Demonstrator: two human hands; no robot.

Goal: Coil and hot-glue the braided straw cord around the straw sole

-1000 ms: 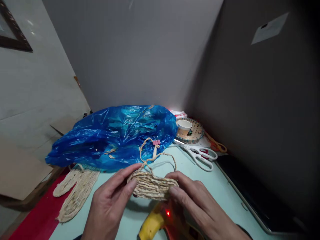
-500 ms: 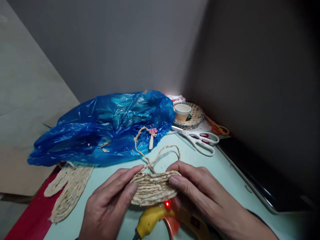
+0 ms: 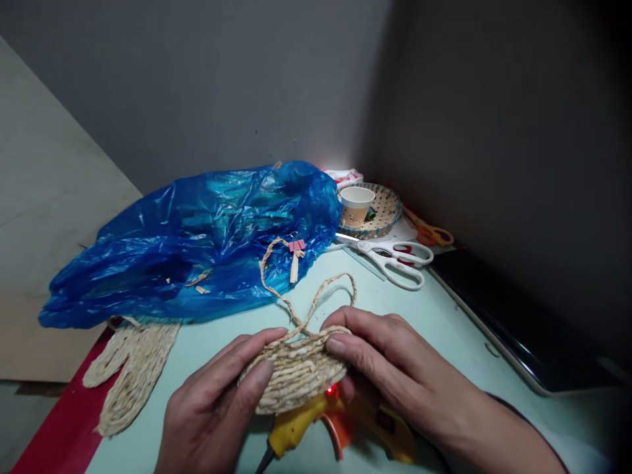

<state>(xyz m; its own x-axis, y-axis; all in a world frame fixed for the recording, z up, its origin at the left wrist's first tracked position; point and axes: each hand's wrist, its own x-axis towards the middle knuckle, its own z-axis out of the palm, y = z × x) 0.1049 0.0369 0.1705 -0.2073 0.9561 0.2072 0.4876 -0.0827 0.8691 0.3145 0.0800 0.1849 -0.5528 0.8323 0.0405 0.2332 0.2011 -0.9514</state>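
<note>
- Our left hand (image 3: 214,405) pinches the woven straw piece (image 3: 296,375) in its grip.
- Our right hand (image 3: 390,368) pinches its other edge, over the glue gun (image 3: 301,426) on the counter (image 3: 444,316).

The woven straw piece (image 3: 296,372) is oval, pale beige, made of coiled braided cord; it lies flat, a loose braided tail (image 3: 316,296) looping away behind it

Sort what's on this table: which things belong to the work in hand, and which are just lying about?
In hand: woven straw piece, gripped by left hand and right hand; its loose braided cord with pink clip; glue gun with red light on, just beneath.
Lying about: blue plastic bag, white scissors, paper cup on woven tray, orange scissors, flat straw mat at left.
</note>
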